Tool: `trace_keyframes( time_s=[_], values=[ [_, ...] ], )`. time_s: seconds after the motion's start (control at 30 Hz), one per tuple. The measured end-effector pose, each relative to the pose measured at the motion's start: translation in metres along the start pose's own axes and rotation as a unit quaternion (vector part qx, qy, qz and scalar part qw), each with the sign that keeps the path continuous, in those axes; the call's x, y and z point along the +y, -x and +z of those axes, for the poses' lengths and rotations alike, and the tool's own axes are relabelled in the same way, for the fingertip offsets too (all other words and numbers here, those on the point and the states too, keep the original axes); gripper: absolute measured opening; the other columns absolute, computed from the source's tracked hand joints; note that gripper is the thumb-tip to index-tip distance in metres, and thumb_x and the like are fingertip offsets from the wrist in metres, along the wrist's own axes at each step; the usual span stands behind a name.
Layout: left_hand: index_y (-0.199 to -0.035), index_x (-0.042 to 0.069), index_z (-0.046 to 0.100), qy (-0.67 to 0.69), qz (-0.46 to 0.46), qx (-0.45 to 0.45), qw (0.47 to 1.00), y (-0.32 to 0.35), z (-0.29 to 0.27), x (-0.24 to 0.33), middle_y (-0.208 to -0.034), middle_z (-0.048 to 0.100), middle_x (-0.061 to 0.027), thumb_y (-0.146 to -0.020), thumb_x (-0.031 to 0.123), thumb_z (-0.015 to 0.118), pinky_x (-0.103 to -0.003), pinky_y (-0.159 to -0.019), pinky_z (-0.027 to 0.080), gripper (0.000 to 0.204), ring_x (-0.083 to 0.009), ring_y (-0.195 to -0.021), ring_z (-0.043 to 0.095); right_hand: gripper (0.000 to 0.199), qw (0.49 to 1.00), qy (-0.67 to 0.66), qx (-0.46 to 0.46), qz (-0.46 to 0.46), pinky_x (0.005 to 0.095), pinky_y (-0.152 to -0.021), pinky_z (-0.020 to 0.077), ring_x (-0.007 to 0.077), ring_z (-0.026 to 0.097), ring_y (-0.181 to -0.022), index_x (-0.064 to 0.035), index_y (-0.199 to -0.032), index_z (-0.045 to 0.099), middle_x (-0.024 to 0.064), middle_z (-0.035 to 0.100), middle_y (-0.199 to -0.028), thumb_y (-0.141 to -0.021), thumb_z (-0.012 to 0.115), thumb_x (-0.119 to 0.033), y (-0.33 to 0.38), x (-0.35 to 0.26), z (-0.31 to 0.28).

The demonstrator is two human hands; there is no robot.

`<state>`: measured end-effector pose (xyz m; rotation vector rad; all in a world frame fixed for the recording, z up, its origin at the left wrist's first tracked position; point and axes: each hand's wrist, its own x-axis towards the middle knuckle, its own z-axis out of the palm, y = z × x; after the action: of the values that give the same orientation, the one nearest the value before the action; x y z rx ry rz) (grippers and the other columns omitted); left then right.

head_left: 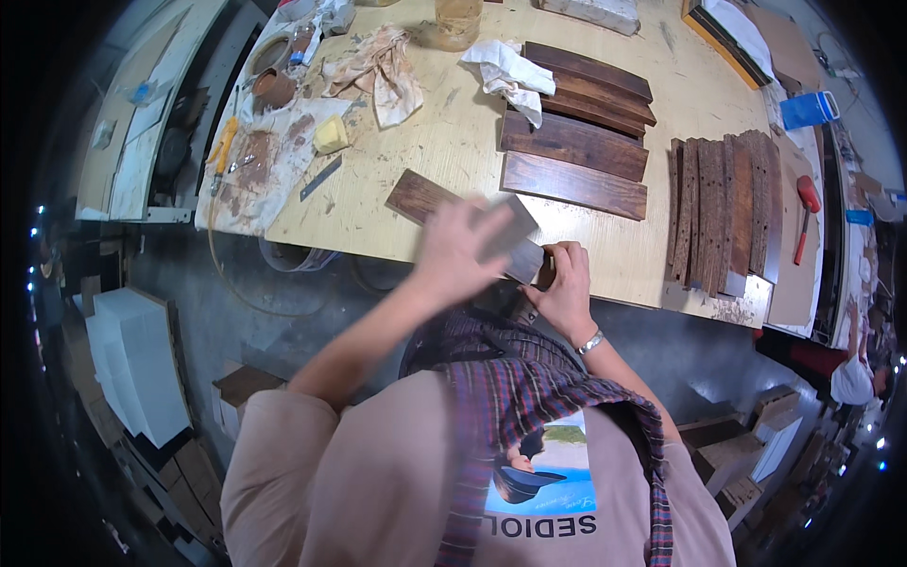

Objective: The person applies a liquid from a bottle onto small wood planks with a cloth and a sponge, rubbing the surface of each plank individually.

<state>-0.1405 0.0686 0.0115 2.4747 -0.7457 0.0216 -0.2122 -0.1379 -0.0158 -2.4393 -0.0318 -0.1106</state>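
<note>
- We find the left hand (453, 248) blurred, its grip partly closed, fingers curled over a dark grey, flat rectangular pad (516, 224); exact finger contact we cannot tell.
- The right hand (567, 295) has its grip narrowed, thumb and fingers pinching the near right end of a dark brown, rectangular wooden board (414, 194).
- That board lies slantwise at the near edge of the pale wooden bench (354, 213), partly beneath the pad.
- We judge it light, stiff and smooth enough to slide; hold by its end or long edges, sparing the face.
- Beyond, we note flat-lying dark brown boards (574, 185), with a crumpled white cloth (505, 74) over the farther ones.
</note>
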Motion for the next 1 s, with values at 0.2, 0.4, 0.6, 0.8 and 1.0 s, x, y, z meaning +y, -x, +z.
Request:
trace_keyframes(
  time_s=[0.2, 0.4, 0.6, 0.8, 1.0],
  values=[
    [-0.123, 0.020, 0.066, -0.138, -0.164, 0.102, 0.971, -0.015, -0.010, -0.041, -0.120, 0.059, -0.0114, -0.067, 0.031, 0.077, -0.046, -0.091, 0.045, 0.058, -0.0336, -0.106, 0.054, 0.057, 0.998, -0.015, 0.048, -0.042, 0.0411, -0.083, 0.0435, 0.0317, 0.051, -0.095, -0.0023, -0.100, 0.057, 0.0128, 0.052, -0.100, -0.052, 0.085, -0.015, -0.004, 0.012, 0.007],
    [-0.122, 0.019, 0.066, -0.101, -0.057, 0.048, 0.992, 0.006, 0.026, 0.042, -0.120, 0.058, -0.0129, -0.066, 0.031, 0.077, -0.048, -0.094, 0.044, 0.058, -0.0332, -0.111, 0.054, 0.054, 0.998, -0.024, 0.047, -0.043, 0.0408, -0.083, 0.0425, 0.0312, 0.051, -0.095, -0.0033, -0.100, 0.058, 0.0117, 0.052, -0.099, -0.054, 0.083, -0.017, -0.004, 0.018, 0.009],
    [-0.119, 0.019, 0.068, -0.177, -0.145, 0.102, 0.968, -0.011, 0.002, -0.002, -0.114, 0.061, -0.0129, -0.066, 0.032, 0.076, -0.046, -0.091, 0.045, 0.055, -0.0321, -0.109, 0.054, 0.053, 0.997, -0.034, 0.051, -0.040, 0.0407, -0.081, 0.0431, 0.0316, 0.051, -0.093, -0.0025, -0.096, 0.058, 0.0118, 0.052, -0.097, -0.052, 0.083, -0.016, -0.001, 0.020, 0.007],
    [-0.125, 0.021, 0.065, -0.186, -0.156, 0.093, 0.966, -0.019, 0.007, -0.014, -0.116, 0.061, -0.0119, -0.068, 0.035, 0.075, -0.046, -0.095, 0.044, 0.059, -0.0325, -0.110, 0.056, 0.052, 0.998, -0.041, 0.051, -0.025, 0.0413, -0.080, 0.0428, 0.0321, 0.051, -0.092, -0.0025, -0.094, 0.057, 0.0124, 0.051, -0.096, -0.051, 0.082, -0.015, -0.004, 0.020, 0.005],
    [-0.129, 0.013, 0.063, -0.158, -0.170, 0.199, 0.952, -0.089, -0.055, -0.096, -0.128, 0.059, -0.0154, -0.078, 0.037, 0.073, -0.043, -0.103, 0.039, 0.057, -0.0349, -0.121, 0.050, 0.052, 0.999, -0.026, 0.029, -0.022, 0.0409, -0.079, 0.0439, 0.0322, 0.051, -0.090, -0.0022, -0.096, 0.056, 0.0132, 0.051, -0.095, -0.051, 0.082, -0.012, -0.006, 0.010, 0.001]
  ],
)
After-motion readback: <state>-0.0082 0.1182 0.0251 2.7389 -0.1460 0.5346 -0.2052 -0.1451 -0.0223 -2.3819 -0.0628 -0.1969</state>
